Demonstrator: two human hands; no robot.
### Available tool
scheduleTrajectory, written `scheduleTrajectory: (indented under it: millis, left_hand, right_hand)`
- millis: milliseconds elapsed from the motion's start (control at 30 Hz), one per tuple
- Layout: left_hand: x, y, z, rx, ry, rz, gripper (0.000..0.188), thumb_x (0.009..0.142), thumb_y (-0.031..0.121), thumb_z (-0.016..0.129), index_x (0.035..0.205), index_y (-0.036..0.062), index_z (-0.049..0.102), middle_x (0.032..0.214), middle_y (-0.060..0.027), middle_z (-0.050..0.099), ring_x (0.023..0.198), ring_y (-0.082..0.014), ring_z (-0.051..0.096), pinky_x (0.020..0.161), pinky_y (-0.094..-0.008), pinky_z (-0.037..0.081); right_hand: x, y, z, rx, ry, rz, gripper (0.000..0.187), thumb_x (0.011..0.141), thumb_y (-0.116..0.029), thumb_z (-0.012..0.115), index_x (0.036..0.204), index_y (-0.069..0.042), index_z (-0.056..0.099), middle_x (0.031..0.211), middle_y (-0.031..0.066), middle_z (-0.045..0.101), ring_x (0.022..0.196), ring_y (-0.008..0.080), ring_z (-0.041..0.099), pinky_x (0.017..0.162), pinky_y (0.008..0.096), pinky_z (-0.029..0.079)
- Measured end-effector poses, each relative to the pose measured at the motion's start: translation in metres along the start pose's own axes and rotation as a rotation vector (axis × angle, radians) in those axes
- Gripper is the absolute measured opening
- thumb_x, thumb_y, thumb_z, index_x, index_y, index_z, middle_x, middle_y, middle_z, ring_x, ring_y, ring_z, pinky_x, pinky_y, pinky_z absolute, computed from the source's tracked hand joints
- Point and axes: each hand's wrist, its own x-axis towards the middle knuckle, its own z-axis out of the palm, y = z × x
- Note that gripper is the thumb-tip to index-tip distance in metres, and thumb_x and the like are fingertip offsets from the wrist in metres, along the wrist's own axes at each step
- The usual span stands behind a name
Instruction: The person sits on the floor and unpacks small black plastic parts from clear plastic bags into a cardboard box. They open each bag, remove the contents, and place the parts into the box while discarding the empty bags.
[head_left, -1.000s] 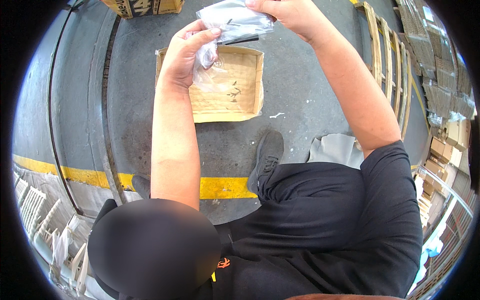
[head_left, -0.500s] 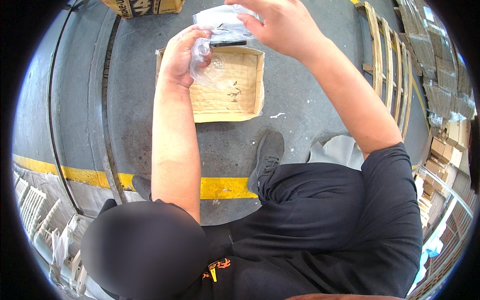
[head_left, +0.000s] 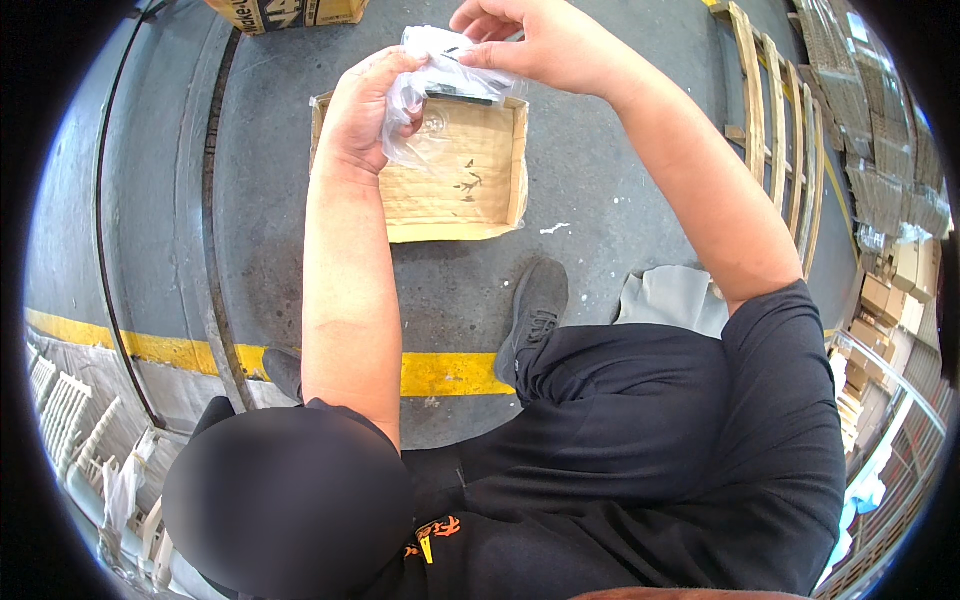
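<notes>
A clear, crumpled plastic bag (head_left: 405,125) is gripped in my left hand (head_left: 358,110), whose fingers are closed round it. White material, perhaps paper or more of the bag, shows in its upper part, and a dark flat strip (head_left: 462,96) shows along the lower edge there. My right hand (head_left: 550,45) is at the bag's right side, thumb against the plastic and the other fingers apart from the thumb. Below both hands, a shallow open cardboard tray (head_left: 515,190) lies on the floor. Black marks and a clear round shape show on its bottom.
A printed cardboard box (head_left: 300,12) stands at the far left. Wooden pallets (head_left: 770,120) and wrapped stacks of cardboard (head_left: 890,110) line the right side. A grey sheet (head_left: 675,303) lies by my leg. The yellow floor line (head_left: 450,374) runs under my shoes (head_left: 537,315).
The bag's upper part has gone from flat and spread out to bunched and folded. My right hand has come slightly lower against it; my left hand keeps its hold.
</notes>
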Motion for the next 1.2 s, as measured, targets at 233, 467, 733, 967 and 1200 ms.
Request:
scheduleTrajectory:
  millis: [233, 467, 733, 967, 1200]
  left_hand:
    - [0.001, -0.001, 0.01, -0.017, -0.055, 0.061, 0.018, 0.091, 0.017, 0.072, 0.102, 0.0036, 0.069, 0.079, -0.0036, 0.068, 0.054, -0.007, 0.058, 0.041, -0.0199, 0.04]
    - [0.001, 0.0, 0.008, 0.012, 0.075, 0.134, 0.019, 0.091, 0.013, 0.07, 0.107, 0.0031, 0.069, 0.086, -0.0037, 0.07, 0.062, -0.0081, 0.061, 0.046, -0.0222, 0.043]
    - [-0.001, 0.004, 0.039, 0.577, 0.109, 0.482, 0.041, 0.086, 0.017, 0.078, 0.123, 0.0029, 0.068, 0.095, -0.0064, 0.07, 0.087, -0.0179, 0.068, 0.078, -0.0286, 0.054]
    - [-0.008, -0.006, 0.079, 1.031, 0.255, 0.788, 0.049, 0.079, 0.021, 0.085, 0.123, 0.0042, 0.068, 0.116, -0.0149, 0.066, 0.109, -0.0292, 0.065, 0.094, -0.0376, 0.052]
    - [-0.009, 0.0, 0.058, 0.553, 0.205, 0.565, 0.027, 0.091, 0.014, 0.075, 0.115, 0.0028, 0.073, 0.092, -0.0027, 0.071, 0.09, -0.014, 0.066, 0.083, -0.025, 0.05]
  right_hand:
    - [0.003, 0.021, -0.008, 0.527, -0.006, 0.183, 0.028, 0.087, -0.013, 0.075, 0.112, -0.003, 0.067, 0.096, 0.0039, 0.07, 0.084, 0.0135, 0.065, 0.073, 0.03, 0.054]
    - [-0.002, 0.006, -0.016, 0.429, -0.258, 0.246, 0.015, 0.088, -0.013, 0.072, 0.099, -0.004, 0.069, 0.083, -0.0005, 0.067, 0.071, 0.0102, 0.063, 0.059, 0.0268, 0.051]
    - [-0.001, 0.002, 0.002, 0.644, 0.177, 0.41, 0.01, 0.087, -0.014, 0.069, 0.091, -0.004, 0.069, 0.077, 0.0034, 0.067, 0.062, 0.0113, 0.062, 0.052, 0.0251, 0.048]
    - [0.002, 0.009, -0.003, 1.009, 0.197, 0.453, 0.012, 0.091, -0.017, 0.065, 0.085, -0.007, 0.07, 0.074, 0.003, 0.066, 0.059, 0.0113, 0.059, 0.049, 0.0241, 0.044]
    - [0.002, -0.014, -0.011, 0.688, 0.152, 0.376, 0.017, 0.091, -0.021, 0.069, 0.081, -0.007, 0.069, 0.073, 0.0036, 0.065, 0.06, 0.0134, 0.057, 0.053, 0.0292, 0.044]
